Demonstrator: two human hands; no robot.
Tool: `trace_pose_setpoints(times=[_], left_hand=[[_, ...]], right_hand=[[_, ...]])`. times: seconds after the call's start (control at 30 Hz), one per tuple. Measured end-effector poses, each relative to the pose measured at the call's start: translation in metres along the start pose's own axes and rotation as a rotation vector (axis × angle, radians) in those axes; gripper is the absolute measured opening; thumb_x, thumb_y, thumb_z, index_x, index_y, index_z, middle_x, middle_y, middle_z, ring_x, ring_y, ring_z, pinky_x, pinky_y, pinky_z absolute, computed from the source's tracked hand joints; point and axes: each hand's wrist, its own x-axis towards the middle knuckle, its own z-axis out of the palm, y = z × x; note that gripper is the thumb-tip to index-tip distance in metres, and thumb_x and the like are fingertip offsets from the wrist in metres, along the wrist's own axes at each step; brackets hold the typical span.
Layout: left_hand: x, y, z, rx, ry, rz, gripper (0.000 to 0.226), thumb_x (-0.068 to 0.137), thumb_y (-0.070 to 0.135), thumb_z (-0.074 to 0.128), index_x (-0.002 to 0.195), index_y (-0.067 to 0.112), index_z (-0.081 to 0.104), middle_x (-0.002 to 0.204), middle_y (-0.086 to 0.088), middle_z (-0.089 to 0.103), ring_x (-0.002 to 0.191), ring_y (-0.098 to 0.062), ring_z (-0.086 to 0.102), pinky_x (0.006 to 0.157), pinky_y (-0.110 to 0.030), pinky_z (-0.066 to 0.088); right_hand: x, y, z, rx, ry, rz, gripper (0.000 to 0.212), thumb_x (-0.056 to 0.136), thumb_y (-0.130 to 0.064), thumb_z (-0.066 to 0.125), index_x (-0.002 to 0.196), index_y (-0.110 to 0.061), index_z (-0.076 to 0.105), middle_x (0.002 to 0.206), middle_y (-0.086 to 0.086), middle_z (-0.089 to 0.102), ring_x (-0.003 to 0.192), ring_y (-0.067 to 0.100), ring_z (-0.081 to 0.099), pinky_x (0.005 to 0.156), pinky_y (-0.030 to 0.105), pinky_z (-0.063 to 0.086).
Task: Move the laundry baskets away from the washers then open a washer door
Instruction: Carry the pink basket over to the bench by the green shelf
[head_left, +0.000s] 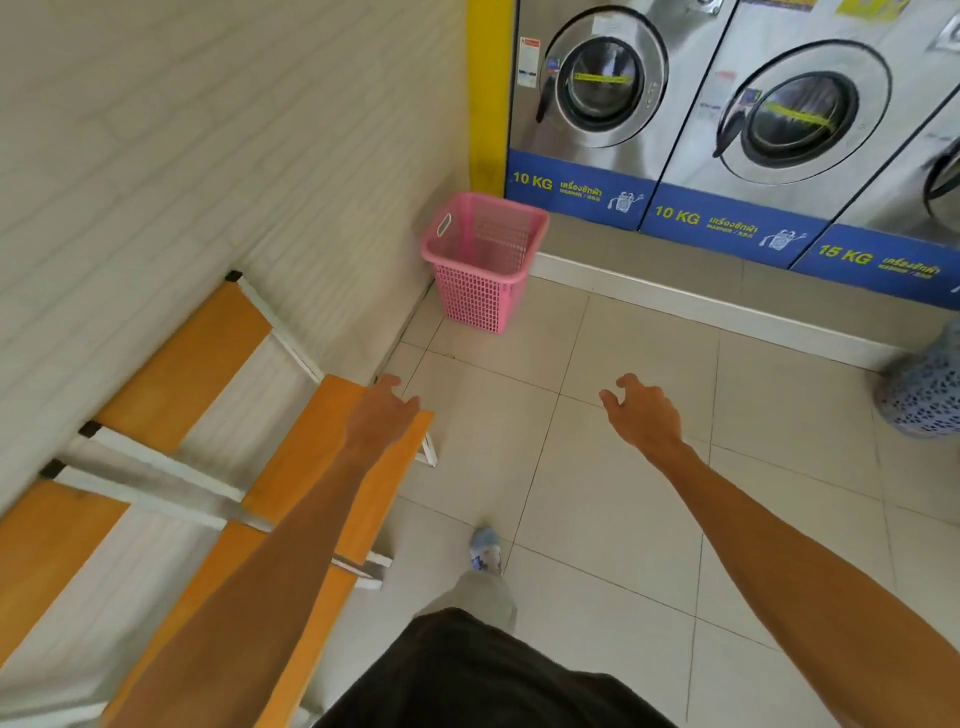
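Note:
A pink laundry basket (483, 260) stands empty in the corner, against the wall and just left of the first washer (587, 171). At the right edge a blue-white patterned basket (924, 395) is partly cut off, close to the washers' base. Three steel front-load washers line the back; the doors of the first (602, 78) and the second (800, 114) are closed. My left hand (384, 410) hovers above the bench end, fingers apart, holding nothing. My right hand (644, 410) hangs over the tiled floor, fingers spread and empty. Both hands are well short of either basket.
An orange and white bench (218, 426) runs along the left wall. A raised grey plinth with a white edge (675, 301) carries the washers. My foot (485, 551) is on the tiled floor (623, 519) between the bench and the washers.

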Motion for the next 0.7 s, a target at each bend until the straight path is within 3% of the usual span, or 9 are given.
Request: trace_pose_setpoints(times=[0.1,0.17,0.27,0.47,0.7], left_hand=[[0.056,0.031,0.004,0.024,-0.029,-0.005,0.049,0.093,0.033,0.06,0.136,0.013,0.05,0.076,-0.002,0.069,0.077,-0.022,0.067,0.074,-0.035,0.056],[0.091,0.048,0.007,0.039,-0.043,-0.006,0.052,0.093,0.034,0.061,0.138,0.011,0.049,0.082,-0.006,0.072,0.082,-0.026,0.069,0.083,-0.043,0.058],[0.137,0.071,0.016,-0.004,-0.09,-0.046,0.054,0.093,0.034,0.063,0.14,0.012,0.046,0.092,-0.007,0.073,0.083,-0.028,0.071,0.083,-0.046,0.06],[0.236,0.114,0.039,0.011,-0.222,-0.102,0.072,0.095,0.041,0.062,0.152,0.012,0.031,0.139,-0.016,0.055,0.129,-0.033,0.053,0.105,-0.044,0.044],[0.355,0.191,0.056,-0.053,-0.214,-0.195,0.079,0.094,0.046,0.062,0.155,0.013,0.025,0.148,-0.016,0.046,0.135,-0.03,0.048,0.109,-0.041,0.041]], right_hand=[[0.063,-0.01,-0.018,0.016,-0.014,0.021,0.05,0.102,-0.049,0.044,0.138,-0.014,0.051,0.113,0.017,0.068,0.104,0.037,0.066,0.089,0.048,0.056],[0.103,-0.016,-0.028,0.021,-0.035,0.019,0.051,0.103,-0.048,0.045,0.139,-0.014,0.051,0.115,0.018,0.068,0.106,0.037,0.066,0.09,0.048,0.056],[0.16,-0.023,-0.038,0.056,-0.116,0.015,0.054,0.102,-0.05,0.045,0.144,-0.014,0.047,0.12,0.017,0.068,0.112,0.037,0.064,0.096,0.049,0.053],[0.288,-0.026,-0.054,0.068,-0.303,-0.017,0.067,0.101,-0.057,0.041,0.153,-0.015,0.035,0.139,0.02,0.058,0.127,0.038,0.056,0.106,0.05,0.046],[0.468,-0.038,-0.095,0.042,-0.462,-0.116,0.075,0.099,-0.061,0.041,0.158,-0.016,0.028,0.148,0.019,0.049,0.136,0.036,0.047,0.111,0.047,0.04]])
